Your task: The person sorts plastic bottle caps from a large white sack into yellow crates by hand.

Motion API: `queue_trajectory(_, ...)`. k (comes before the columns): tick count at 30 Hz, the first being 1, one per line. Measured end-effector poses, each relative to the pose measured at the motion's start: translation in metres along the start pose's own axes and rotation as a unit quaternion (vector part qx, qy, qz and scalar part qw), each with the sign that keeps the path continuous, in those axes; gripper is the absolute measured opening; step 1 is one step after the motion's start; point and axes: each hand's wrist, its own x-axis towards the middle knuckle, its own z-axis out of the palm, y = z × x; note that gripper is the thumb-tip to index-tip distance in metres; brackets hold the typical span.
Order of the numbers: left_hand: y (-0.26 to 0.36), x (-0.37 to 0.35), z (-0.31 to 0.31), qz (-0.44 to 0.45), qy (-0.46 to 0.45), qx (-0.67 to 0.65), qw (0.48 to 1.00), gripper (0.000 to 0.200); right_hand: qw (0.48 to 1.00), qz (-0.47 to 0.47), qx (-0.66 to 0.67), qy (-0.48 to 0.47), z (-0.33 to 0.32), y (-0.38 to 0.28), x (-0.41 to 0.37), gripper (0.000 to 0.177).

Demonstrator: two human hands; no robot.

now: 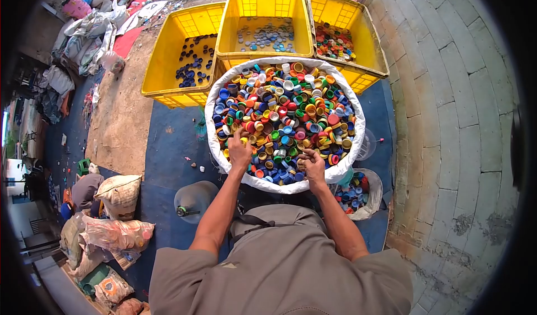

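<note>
A big round container with a white cloth rim (211, 126) stands in front of me, heaped with plastic bottle caps (291, 111) in many colours. My left hand (240, 151) is over the near left part of the heap. Its fingers are stretched and slightly apart, with the tips touching caps near a red one. On the near right side, my right hand (312, 167) is just above the caps. Its fingers are curled together, and whatever lies between them is too small to make out.
Behind the heap stand three yellow crates: the left crate (159, 71) holds dark blue caps, the middle crate (263, 7) light blue ones, the right crate (372, 46) mostly red and orange. A white-rimmed sack (373, 200) of caps, a clear jug (196, 200) and a block wall (447, 130) are nearby.
</note>
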Motion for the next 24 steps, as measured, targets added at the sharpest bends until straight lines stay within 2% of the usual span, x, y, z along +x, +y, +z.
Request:
queue_trajectory(4,-0.007,0.025,0.001,0.106,-0.012,0.101,0.989,0.064,1.000,0.019,-0.022,0.010,-0.017,0.013,-0.007,0.033)
queue_trajectory(9,0.005,0.046,-0.007,0.168,-0.120,0.227,0.952,0.073,0.999,0.030,-0.007,0.019,-0.018,0.027,-0.021,0.034)
queue_trajectory(12,0.002,0.055,-0.004,0.211,-0.158,0.245,0.933,0.072,0.999,-0.013,-0.037,0.019,-0.012,0.035,-0.024,0.034)
queue_trajectory(16,0.001,0.060,-0.001,0.233,-0.141,0.221,0.936,0.069,0.999,-0.003,-0.024,0.022,-0.003,0.027,-0.030,0.034)
queue_trajectory(17,0.000,0.058,-0.002,0.204,-0.155,0.203,0.945,0.067,0.999,0.016,-0.024,0.023,-0.002,0.023,-0.032,0.035)
queue_trajectory(20,-0.005,0.047,0.007,0.180,-0.086,0.126,0.972,0.066,0.999,0.023,-0.024,0.019,0.000,0.021,-0.035,0.034)
queue_trajectory(24,0.006,0.023,0.007,0.009,-0.042,-0.052,0.998,0.059,0.999,0.030,-0.034,0.014,0.001,0.022,-0.036,0.035)
